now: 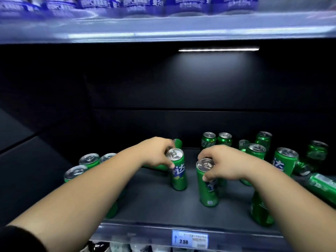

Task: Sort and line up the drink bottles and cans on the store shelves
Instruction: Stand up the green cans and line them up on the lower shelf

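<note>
- The left hand (156, 154) grips a green can (179, 176) at the centre of the frame, fingers curled round its top rim.
- The right hand (225, 165) clasps the top of a second green can (208, 191), just to the right of the first and apart from it.
- Both cans are on the dark shelf (154, 202).
- A left cluster of cans (89, 159) stands at the left.
- Scattered cans (285, 160) fill the right.
- A price tag (190, 239) on the shelf's front edge reads 2.50.
</note>
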The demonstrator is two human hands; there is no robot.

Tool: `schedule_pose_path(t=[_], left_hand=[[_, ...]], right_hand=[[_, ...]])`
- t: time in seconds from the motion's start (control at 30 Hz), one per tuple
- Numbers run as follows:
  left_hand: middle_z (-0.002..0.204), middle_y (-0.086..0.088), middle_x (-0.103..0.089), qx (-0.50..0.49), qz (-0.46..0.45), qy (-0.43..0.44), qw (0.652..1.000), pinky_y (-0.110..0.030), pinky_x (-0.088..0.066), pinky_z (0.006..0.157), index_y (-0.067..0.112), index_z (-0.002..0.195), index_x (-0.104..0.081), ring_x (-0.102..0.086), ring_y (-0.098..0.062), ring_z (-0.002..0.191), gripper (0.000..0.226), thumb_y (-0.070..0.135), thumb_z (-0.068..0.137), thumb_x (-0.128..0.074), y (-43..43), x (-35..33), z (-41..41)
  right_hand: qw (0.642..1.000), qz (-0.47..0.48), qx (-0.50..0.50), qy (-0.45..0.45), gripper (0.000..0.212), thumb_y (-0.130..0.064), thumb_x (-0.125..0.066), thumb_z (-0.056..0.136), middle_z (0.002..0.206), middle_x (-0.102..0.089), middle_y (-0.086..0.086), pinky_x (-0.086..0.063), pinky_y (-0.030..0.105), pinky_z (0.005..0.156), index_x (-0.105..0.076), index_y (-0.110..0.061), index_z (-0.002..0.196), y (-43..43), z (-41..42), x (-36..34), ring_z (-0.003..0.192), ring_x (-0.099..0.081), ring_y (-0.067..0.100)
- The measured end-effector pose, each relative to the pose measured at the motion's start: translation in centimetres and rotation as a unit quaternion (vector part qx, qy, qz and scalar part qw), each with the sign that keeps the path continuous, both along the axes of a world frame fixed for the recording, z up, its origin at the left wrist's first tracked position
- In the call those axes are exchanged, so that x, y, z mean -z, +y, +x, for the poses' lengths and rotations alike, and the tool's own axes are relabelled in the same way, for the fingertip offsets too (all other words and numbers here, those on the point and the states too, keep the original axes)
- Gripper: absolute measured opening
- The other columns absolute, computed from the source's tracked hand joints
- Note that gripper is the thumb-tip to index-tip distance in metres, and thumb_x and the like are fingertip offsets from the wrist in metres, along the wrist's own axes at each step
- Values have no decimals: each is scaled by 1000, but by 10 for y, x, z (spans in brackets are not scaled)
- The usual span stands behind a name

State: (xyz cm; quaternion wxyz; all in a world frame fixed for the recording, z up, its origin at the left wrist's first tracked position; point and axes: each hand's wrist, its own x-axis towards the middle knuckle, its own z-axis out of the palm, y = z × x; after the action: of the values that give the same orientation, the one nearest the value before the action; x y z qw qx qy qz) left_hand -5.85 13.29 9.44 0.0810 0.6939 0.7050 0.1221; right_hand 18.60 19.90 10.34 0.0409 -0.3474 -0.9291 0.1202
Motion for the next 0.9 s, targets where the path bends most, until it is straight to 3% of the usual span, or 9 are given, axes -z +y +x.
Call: schedule_pose_path(t=[0.23,0.47,0.63,0.73,0.8,0.9], left_hand=[[103,13,-64,26,-37,109,993,-39,-53,85,34,107,-62,-61,-16,96,52,56,64,-79,-47,-12,-37],[112,11,-59,22,-6,124,992,-39,-49,92,34,112,-62,-57,-17,106,55,57,64,-79,-82,-11,-78],[104,9,-57,-9,0,62,998,-37,-50,88,34,103,-58,-57,-16,99,53,59,61,-79,-92,-1,-92],[121,7,-60,-6,-6,7,1000,-34,-50,95,31,127,-55,-59,-16,110,72,58,65,-80,-94,1,-92],[135,6,-58,2,-3,-19,1000,-34,-47,103,29,142,-46,-57,-15,121,86,59,68,-78,-95,2,-90],[121,8,-66,-1,11,5,1000,-32,-50,96,31,132,-57,-62,-12,109,67,56,73,-77,-92,6,-88]], right_hand=[[998,-38,-27,44,53,-32,-84,66,110,-67,-9,-53,38,91,-65,-28,115,-28,-46,3,99,-64,11],[990,-65,-50,110,53,-19,-84,71,110,-67,-11,-52,35,94,-63,-28,118,-54,-93,16,100,-64,8],[984,-92,-34,147,55,-19,-80,74,118,-66,-11,-51,33,97,-62,-29,125,-65,-109,23,108,-63,8],[979,-112,-14,170,53,-22,-81,78,119,-65,-12,-51,24,94,-62,-29,127,-68,-113,24,105,-64,6],[974,-119,7,194,45,-22,-81,78,111,-68,-10,-54,28,90,-64,-31,120,-67,-114,28,99,-65,6],[964,-142,31,222,44,-21,-81,77,105,-70,-6,-56,38,92,-64,-28,117,-65,-114,36,94,-67,11]])
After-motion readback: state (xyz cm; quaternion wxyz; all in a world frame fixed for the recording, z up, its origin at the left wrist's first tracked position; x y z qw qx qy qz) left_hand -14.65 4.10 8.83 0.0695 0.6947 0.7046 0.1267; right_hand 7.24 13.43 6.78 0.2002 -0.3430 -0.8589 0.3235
